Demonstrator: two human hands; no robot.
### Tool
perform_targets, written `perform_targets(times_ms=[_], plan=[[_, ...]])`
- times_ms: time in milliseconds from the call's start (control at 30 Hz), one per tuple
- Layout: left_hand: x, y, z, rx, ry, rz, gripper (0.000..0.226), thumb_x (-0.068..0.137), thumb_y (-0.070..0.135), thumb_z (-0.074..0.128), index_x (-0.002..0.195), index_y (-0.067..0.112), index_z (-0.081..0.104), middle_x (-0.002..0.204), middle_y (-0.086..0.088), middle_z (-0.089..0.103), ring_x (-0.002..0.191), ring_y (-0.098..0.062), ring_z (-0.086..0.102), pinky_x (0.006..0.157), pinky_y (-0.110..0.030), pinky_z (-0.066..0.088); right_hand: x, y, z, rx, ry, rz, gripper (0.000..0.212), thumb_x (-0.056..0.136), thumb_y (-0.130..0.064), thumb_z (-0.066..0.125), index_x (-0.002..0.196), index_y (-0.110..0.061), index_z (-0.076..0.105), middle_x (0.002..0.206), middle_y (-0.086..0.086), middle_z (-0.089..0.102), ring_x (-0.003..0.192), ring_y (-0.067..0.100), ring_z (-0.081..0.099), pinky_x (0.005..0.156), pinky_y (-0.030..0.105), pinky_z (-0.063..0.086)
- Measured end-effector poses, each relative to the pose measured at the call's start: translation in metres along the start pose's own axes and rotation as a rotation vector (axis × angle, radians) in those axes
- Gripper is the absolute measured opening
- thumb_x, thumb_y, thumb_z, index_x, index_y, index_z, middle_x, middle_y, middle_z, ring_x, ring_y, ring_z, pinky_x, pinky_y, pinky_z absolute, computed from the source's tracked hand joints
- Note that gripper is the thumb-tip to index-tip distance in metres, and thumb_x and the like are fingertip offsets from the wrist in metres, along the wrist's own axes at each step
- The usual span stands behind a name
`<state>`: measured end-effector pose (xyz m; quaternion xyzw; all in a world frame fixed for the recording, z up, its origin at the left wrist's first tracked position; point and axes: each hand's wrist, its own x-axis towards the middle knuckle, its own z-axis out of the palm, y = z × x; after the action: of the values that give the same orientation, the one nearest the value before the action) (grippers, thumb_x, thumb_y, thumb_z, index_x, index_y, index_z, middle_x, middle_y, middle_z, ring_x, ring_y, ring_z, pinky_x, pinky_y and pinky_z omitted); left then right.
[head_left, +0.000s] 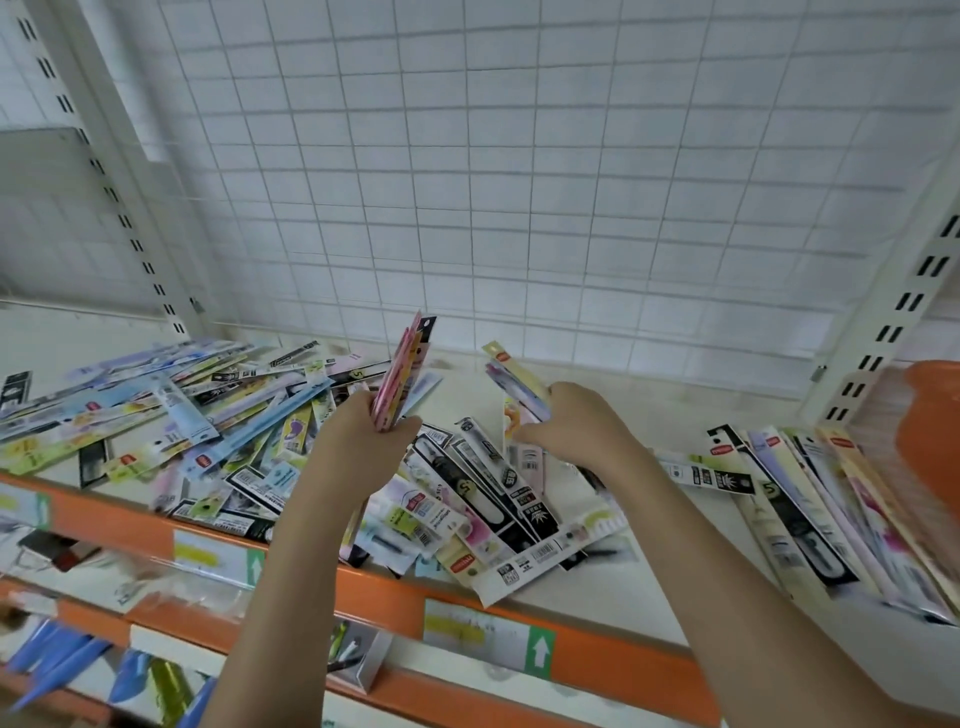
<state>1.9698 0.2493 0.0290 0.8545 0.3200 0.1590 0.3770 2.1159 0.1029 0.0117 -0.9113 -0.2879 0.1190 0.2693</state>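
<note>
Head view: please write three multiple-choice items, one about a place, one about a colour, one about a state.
1. The heap of packets lies: A on the shelf; B on the floor; C in a drawer.
2. The shelf's front edge is: A blue; B orange; C black.
3. The left hand: A lies flat; B grips a pink bundle; C hangs empty.
Answers: A, the heap spreads over the shelf top; B, the strip with labels is orange; B, fingers curl round the upright bundle.
</note>
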Motion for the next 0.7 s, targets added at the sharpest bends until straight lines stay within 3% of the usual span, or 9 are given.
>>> perform_targets(times_ms=[67, 167, 267, 367, 500, 600, 700], plan=[[0.001, -0.005, -0.005, 0.011, 0.011, -0.012, 0.023, 0.089, 0.025, 0.057, 0.083, 0.004, 0.05, 0.062, -0.005, 0.041, 0.055, -0.02, 0.038, 0.052, -0.027, 0.033, 0.001, -0.005, 0.008, -0.053, -0.033, 0.009, 0.043, 0.076, -0.034, 0.071, 0.063, -0.016, 0.034, 0.059, -0.003, 0.036, 0.049, 0.014, 0.038, 0.048, 0.026, 0.028], [0.003, -0.011, -0.011, -0.017, 0.027, -0.03, 0.03, 0.089, 0.026, 0.058, 0.088, -0.004, 0.056, 0.067, -0.012, 0.048, 0.058, -0.024, 0.042, 0.053, -0.027, 0.035, 0.003, -0.01, 0.02, -0.06, -0.137, 0.034, 0.042, 0.074, -0.04, 0.074, 0.073, -0.011, 0.043, 0.067, -0.001, 0.045, 0.059, 0.015, 0.047, 0.054, 0.026, 0.037], [0.002, -0.014, -0.013, -0.006, 0.034, -0.042, 0.029, 0.09, 0.025, 0.057, 0.07, 0.006, 0.046, 0.059, -0.007, 0.043, 0.051, -0.021, 0.039, 0.048, -0.025, 0.033, 0.003, -0.012, 0.025, -0.065, -0.178, 0.063, 0.039, 0.078, -0.029, 0.071, 0.066, -0.013, 0.038, 0.064, -0.001, 0.04, 0.054, 0.014, 0.042, 0.048, 0.024, 0.031], [0.002, -0.015, -0.014, -0.008, 0.04, -0.052, 0.037, 0.09, 0.024, 0.057, 0.062, 0.012, 0.036, 0.053, -0.003, 0.035, 0.045, -0.019, 0.032, 0.046, -0.024, 0.028, 0.004, -0.013, 0.017, -0.022, -0.121, 0.068, 0.03, 0.078, -0.012, 0.063, 0.061, -0.013, 0.038, 0.059, 0.001, 0.039, 0.048, 0.016, 0.038, 0.045, 0.023, 0.028], [0.003, -0.013, -0.015, -0.004, 0.046, -0.045, 0.037, 0.09, 0.026, 0.056, 0.062, 0.014, 0.035, 0.054, -0.004, 0.037, 0.049, -0.021, 0.036, 0.05, -0.026, 0.034, 0.0, -0.014, -0.005, 0.16, 0.009, 0.073, 0.028, 0.078, -0.009, 0.06, 0.059, -0.013, 0.04, 0.055, -0.001, 0.04, 0.044, 0.014, 0.036, 0.042, 0.019, 0.026], [0.002, -0.008, -0.013, -0.024, 0.045, -0.025, 0.033, 0.09, 0.027, 0.056, 0.066, 0.01, 0.04, 0.059, -0.008, 0.043, 0.056, -0.024, 0.041, 0.056, -0.031, 0.038, -0.006, -0.01, -0.019, 0.311, 0.092, 0.065, 0.014, 0.073, -0.008, 0.059, 0.064, 0.003, 0.057, 0.06, 0.002, 0.057, 0.047, 0.013, 0.042, 0.05, 0.021, 0.033], [0.001, -0.004, -0.009, -0.026, 0.03, -0.022, 0.035, 0.09, 0.026, 0.056, 0.064, 0.01, 0.039, 0.058, -0.008, 0.041, 0.054, -0.024, 0.038, 0.055, -0.029, 0.033, -0.013, -0.005, -0.028, 0.416, 0.115, 0.055, 0.022, 0.077, -0.014, 0.061, 0.081, 0.006, 0.069, 0.068, -0.002, 0.072, 0.043, 0.005, 0.051, 0.054, 0.023, 0.04]])
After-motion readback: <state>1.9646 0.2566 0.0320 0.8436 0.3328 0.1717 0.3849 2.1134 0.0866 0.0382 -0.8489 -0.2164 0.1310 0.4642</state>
